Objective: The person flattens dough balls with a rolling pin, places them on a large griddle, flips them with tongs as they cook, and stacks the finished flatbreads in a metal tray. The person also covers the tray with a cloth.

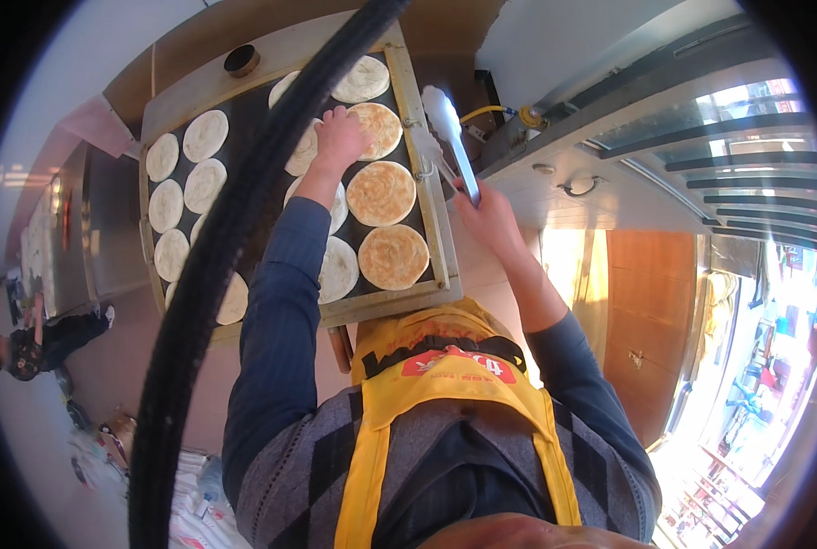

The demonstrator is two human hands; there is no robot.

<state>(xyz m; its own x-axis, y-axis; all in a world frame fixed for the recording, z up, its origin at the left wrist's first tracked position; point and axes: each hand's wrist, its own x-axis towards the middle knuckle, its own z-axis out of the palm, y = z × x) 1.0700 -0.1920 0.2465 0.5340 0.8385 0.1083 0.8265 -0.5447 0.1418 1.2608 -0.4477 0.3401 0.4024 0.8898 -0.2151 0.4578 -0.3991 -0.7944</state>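
My right hand (488,214) grips a pair of metal tongs (460,147), their scalloped tips raised beside the right rim of the griddle (389,300). Over the griddle, my left hand (343,137) is between a pale flatbread (302,152) and a browned flatbread (381,130), overlapping the browned one's left edge. Its fingertips are partly hidden, so whether they pinch the bread is unclear. Two more browned flatbreads, a middle one (381,193) and a near one (394,257), lie in the same right-hand column. Pale rounds, such as this flatbread (206,136), fill the columns further left.
A thick black cable or strap (243,206) crosses the view, hiding part of the griddle. A dark round cup-like object (241,60) sits on its far ledge. A yellow gas hose (484,111) runs behind at right. Another person (44,346) stands far left.
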